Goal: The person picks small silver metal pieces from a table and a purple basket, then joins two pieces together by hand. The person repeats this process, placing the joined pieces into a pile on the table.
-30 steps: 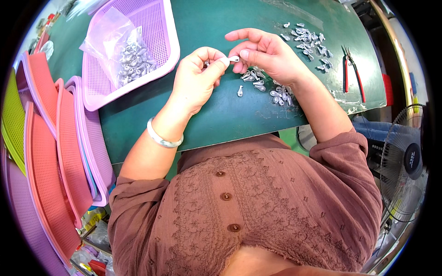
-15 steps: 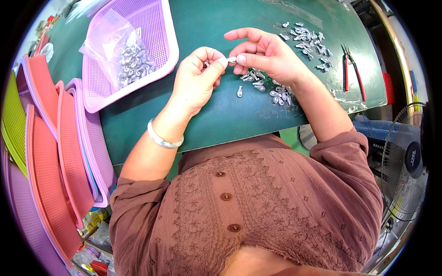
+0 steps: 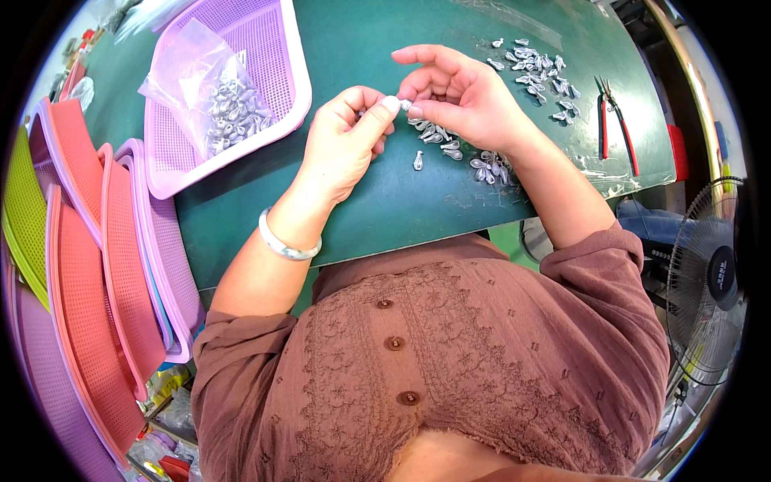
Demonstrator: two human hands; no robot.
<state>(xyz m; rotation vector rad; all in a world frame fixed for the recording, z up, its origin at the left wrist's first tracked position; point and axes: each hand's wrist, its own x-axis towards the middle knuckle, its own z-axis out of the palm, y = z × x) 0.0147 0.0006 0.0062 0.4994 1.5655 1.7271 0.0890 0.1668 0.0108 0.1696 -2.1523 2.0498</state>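
Between the fingertips of both hands, above the green table, is a small silver-grey piece (image 3: 405, 105) with a rounded, textured end. My left hand (image 3: 347, 135) pinches one end of it between thumb and bent fingers. The thumb and a curled finger of my right hand (image 3: 474, 103) close on the other end, while the index finger stays stretched out. Just below the right hand lies a loose pile of silver-grey drop-shaped pieces (image 3: 451, 150), partly hidden by that hand. One single drop-shaped piece (image 3: 418, 161) rests apart, nearer to me.
A purple perforated basket (image 3: 299, 88) at the left holds a clear plastic bag (image 3: 183, 72) of similar pieces. Far right are another scattered group of pieces (image 3: 534, 68) and red-handled pliers (image 3: 617, 120). Stacked coloured baskets (image 3: 132, 265) stand left, a fan (image 3: 707, 273) right.
The small piece has turned slightly between the fingertips, showing its rounded end. My right thumb has shifted a little down; my left hand has hardly moved.
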